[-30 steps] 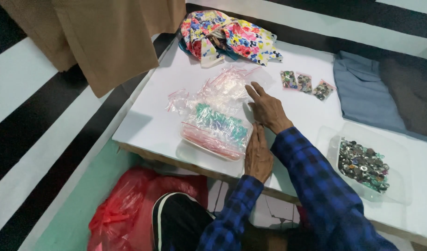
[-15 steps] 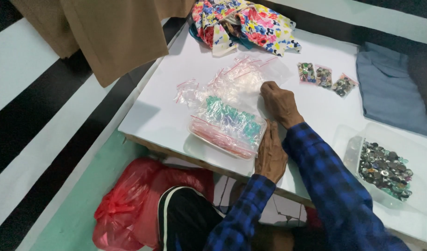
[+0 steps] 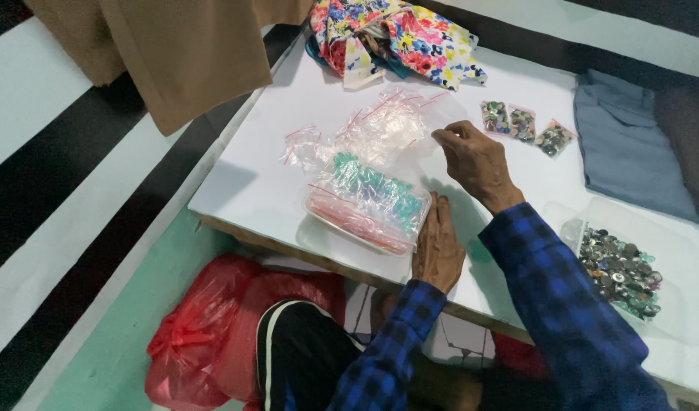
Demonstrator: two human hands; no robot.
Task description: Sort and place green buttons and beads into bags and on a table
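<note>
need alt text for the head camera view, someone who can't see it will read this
A person in a blue plaid shirt rests the left hand beside a stack of small clear zip bags on a white table while the right hand pinches one loose bag. Floral cloth, three filled packets and a tray of buttons lie nearby.

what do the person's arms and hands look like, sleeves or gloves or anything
Both arms wear long sleeves of a blue and dark navy checked shirt, reaching to the wrists. The left hand and right hand are bare, with no gloves. No rings, watch or bracelets can be made out.
</note>
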